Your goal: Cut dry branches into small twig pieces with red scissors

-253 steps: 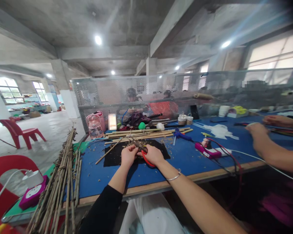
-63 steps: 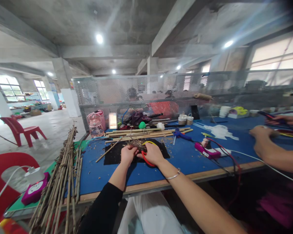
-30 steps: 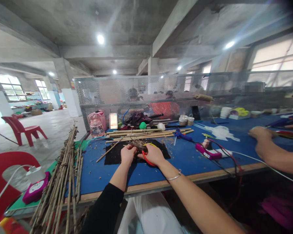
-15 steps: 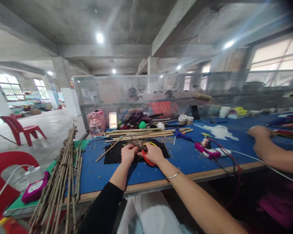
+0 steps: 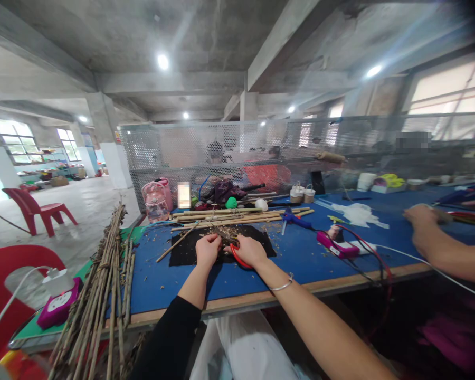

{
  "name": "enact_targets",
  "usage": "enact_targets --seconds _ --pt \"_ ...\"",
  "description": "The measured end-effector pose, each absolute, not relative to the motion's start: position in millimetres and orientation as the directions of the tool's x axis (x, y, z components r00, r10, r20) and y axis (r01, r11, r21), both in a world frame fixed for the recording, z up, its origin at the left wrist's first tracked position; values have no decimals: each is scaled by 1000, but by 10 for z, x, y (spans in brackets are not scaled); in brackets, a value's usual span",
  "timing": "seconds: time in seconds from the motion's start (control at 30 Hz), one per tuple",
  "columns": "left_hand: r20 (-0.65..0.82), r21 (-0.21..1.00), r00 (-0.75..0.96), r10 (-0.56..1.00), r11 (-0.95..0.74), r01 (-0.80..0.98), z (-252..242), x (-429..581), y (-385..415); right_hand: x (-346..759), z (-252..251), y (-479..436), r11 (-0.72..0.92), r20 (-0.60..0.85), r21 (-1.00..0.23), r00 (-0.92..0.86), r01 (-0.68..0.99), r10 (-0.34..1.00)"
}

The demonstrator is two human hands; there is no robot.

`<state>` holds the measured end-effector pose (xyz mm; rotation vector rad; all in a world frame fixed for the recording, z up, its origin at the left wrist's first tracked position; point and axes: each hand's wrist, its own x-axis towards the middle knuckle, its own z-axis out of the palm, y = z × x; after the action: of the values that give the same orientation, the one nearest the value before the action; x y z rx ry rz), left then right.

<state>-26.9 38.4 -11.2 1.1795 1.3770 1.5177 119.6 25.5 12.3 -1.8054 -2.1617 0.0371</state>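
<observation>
My right hand (image 5: 253, 252) is closed around a pair of scissors (image 5: 238, 257); the red handle loop shows below my fingers, and the blades cannot be told apart from the brown bits behind. Close by on the left, my left hand (image 5: 207, 251) is pinched shut, and whatever sits between its fingertips is too small to name. Both hands are over a black cloth (image 5: 181, 255) scattered with plant scraps (image 5: 231, 230). A thin stick (image 5: 178, 241) lies slanted across the cloth's left side.
Dry stalks (image 5: 103, 269) lie bundled at the left. Pale sticks (image 5: 257, 217) lie behind the cloth, near a blue glue gun (image 5: 298, 219). A purple power strip (image 5: 336, 246) with cables is to the right. A co-worker's arm (image 5: 439, 237) reaches in from the right.
The scissors' handles have come closer together, and the yellow loop seen before is now mostly hidden by my right hand. My left hand has hardly moved.
</observation>
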Motion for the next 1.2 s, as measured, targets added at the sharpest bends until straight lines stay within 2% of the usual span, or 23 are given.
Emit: enact_targets --seconds 0.17,0.27,0.43,0.63,0.83,1.2 --pt "37 975 -258 966 -91 -201 -81 -232 389 1198 119 248 199 262 -228 -137 953 955" --pt "12 958 -221 975 -75 -276 -31 -208 357 1195 121 237 280 308 -258 -196 925 931" --pt "10 955 -196 981 -68 -289 24 -180 302 1188 132 225 356 346 -255 -259 899 902" --pt "9 948 -179 984 -65 -311 16 -155 304 1187 108 239 348 392 -208 -248 914 886" --pt "-8 936 -186 983 -58 -346 6 -144 328 1183 113 237 339 382 -217 -240 916 893" --pt "7 953 -180 984 -61 -297 34 -141 288 1197 51 276 325 405 -202 -224 924 887"
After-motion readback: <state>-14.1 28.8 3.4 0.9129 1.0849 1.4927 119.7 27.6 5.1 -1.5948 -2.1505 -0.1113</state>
